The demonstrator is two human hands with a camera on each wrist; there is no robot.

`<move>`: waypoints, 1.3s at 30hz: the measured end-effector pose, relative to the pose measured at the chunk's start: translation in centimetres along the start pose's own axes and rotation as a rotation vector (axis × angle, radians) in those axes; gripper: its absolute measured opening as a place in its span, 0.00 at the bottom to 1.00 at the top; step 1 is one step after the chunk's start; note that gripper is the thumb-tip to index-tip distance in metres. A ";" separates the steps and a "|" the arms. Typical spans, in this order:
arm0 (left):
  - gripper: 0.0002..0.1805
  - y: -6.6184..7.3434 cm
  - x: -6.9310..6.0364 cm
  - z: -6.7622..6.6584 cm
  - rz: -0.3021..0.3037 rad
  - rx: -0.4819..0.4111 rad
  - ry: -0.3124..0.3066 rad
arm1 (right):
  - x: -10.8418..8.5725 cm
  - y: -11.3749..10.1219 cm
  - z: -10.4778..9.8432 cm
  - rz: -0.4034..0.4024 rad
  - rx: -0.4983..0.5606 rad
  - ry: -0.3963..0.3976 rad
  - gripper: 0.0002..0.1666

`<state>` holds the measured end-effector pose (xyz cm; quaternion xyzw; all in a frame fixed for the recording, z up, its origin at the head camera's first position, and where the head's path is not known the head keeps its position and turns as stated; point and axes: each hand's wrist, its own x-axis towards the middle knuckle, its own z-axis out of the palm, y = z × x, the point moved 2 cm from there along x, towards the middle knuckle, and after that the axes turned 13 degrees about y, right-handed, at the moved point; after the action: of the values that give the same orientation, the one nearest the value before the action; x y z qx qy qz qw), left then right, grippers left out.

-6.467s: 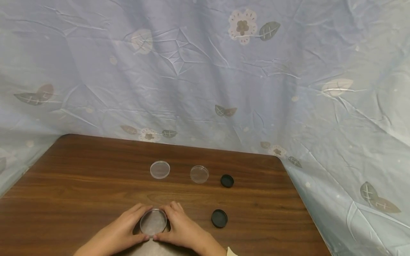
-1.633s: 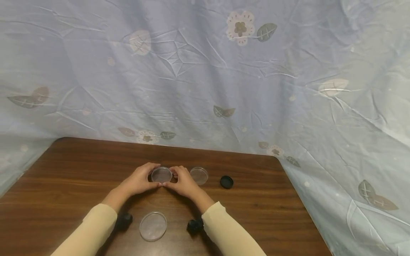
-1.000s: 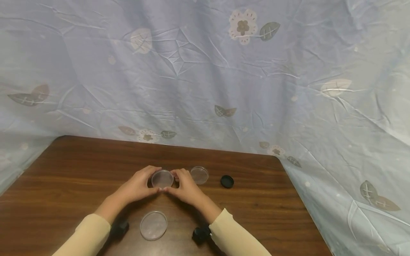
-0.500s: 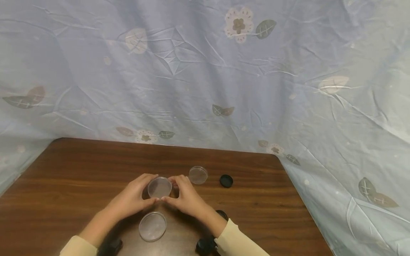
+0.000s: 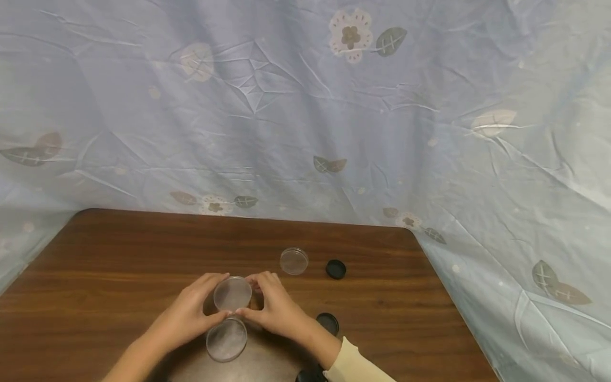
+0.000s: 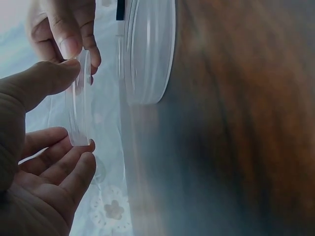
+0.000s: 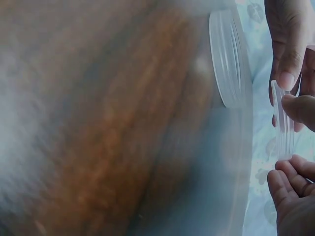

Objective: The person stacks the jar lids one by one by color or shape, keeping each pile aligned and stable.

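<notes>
A clear round petri dish lid [image 5: 232,293] is held up above the table by both hands. My left hand [image 5: 191,307] pinches its left edge between thumb and fingers. The right hand [image 5: 277,310] grips the opposite edge the same way, and the two thumbs nearly meet at the near rim. Just below them in the head view, a clear petri dish [image 5: 226,340] lies on the table. Both wrist views show the lid [image 6: 80,110] edge-on, with a low rim, apart from the dish [image 7: 225,61].
Farther back stands another clear petri dish [image 5: 294,261], with a small black round cap [image 5: 336,269] to its right. A second black cap [image 5: 328,322] is partly hidden by the right forearm. Patterned cloth [image 5: 286,106] hangs behind the brown wooden table [image 5: 143,249].
Both hands left the near dish and took hold of the lid at the back left. They have since brought it nearer, until it hangs just beyond the near dish.
</notes>
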<state>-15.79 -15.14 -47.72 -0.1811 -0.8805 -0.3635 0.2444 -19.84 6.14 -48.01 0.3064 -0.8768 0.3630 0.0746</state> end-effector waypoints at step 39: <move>0.46 0.3 -5.7 0.5 0.121 0.041 0.077 | -4.2 -1.9 0.8 -0.037 -0.031 -0.120 0.34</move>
<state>-11.16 -15.43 -51.04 -0.2147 -0.8653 -0.3367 0.3030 -15.24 6.59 -48.96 0.3427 -0.8793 0.3292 0.0335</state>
